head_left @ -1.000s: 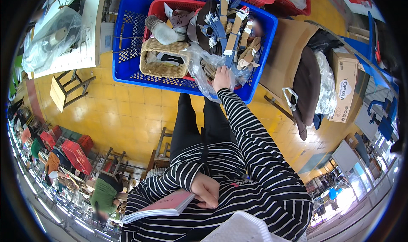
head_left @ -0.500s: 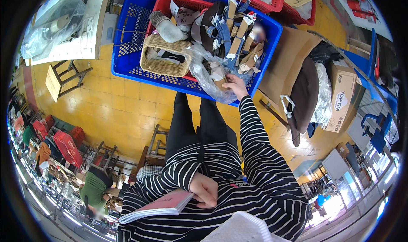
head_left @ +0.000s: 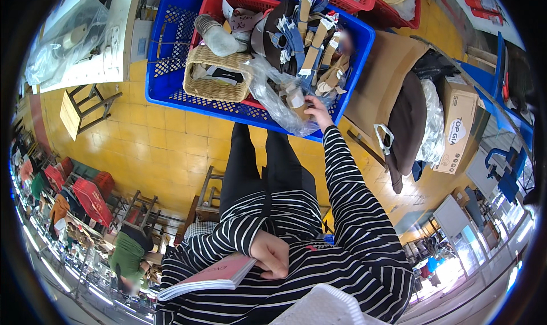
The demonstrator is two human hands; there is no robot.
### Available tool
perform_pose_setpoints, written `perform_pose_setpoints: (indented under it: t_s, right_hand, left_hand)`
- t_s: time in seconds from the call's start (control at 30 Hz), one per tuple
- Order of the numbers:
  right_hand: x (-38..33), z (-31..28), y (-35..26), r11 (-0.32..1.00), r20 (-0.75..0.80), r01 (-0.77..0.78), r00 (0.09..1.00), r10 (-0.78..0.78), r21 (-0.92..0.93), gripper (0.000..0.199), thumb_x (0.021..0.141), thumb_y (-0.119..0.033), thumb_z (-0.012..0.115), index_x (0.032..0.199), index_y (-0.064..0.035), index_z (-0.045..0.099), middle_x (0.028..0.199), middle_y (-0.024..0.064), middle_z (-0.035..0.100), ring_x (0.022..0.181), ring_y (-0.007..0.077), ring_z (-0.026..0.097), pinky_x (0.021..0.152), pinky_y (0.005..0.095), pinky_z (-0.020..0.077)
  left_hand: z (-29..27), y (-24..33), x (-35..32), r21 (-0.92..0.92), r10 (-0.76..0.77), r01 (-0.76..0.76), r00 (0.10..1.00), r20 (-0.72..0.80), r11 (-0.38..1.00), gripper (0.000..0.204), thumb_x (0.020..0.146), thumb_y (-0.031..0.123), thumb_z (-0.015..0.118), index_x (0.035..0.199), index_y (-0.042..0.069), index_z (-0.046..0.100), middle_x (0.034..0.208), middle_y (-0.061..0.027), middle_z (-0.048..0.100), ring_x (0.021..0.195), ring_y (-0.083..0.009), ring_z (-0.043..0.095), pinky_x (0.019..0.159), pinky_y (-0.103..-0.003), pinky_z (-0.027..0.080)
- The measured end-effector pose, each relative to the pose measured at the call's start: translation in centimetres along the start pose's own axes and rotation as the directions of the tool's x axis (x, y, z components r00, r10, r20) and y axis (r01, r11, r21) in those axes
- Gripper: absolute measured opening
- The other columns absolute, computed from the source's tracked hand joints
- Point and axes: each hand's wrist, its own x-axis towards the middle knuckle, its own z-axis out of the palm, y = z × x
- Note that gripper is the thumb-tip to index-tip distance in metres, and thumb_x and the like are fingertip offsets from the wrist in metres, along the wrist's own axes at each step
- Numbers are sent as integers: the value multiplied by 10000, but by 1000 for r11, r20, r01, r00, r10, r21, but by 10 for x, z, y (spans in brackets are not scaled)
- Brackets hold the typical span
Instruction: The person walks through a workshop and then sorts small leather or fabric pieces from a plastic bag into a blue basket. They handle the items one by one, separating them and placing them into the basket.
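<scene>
My right hand (head_left: 320, 115) reaches into a blue plastic crate (head_left: 171, 100), fingers closed at the edge of a small tan piece with a pale label (head_left: 297, 101). Its exact kind is unclear. Beside it lies a crumpled clear plastic bag (head_left: 272, 100). Beyond are bundled tan and blue strips (head_left: 312, 57), some tied together. Against my body, my left hand (head_left: 270, 255) is curled with its fingers bent, holding a pink-covered notebook (head_left: 213, 272) under the wrist.
Inside the crate are a woven basket (head_left: 196, 88), a red basket (head_left: 212, 4) and a grey-white roll (head_left: 221, 40). Red crates (head_left: 364, 3) stand behind. Cardboard (head_left: 382, 68) and a box (head_left: 457, 125) are at right; a stool (head_left: 71, 113) and a white table (head_left: 114, 68) at left.
The view has shifted slightly. My right hand's fingers have moved a little on the tan piece, whose pale label now shows more plainly. My left hand stays on the notebook.
</scene>
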Motion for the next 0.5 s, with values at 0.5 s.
perform_pose_setpoints:
  t_s: [0.5]
  right_hand:
    - [-43, 57, 51, 987, -436, 87, 889, -138, -136, 425, 766, -20, 683, 1177, -72, 590, 1033, 58, 603, 875, 131, 576, 760, 266, 493]
  left_hand:
    - [-3, 2, 7, 23, -24, 24, 1000, 17, 999, 492, 1015, 333, 372, 638, 54, 521, 464, -43, 426, 405, -194, 455, 428, -315, 328]
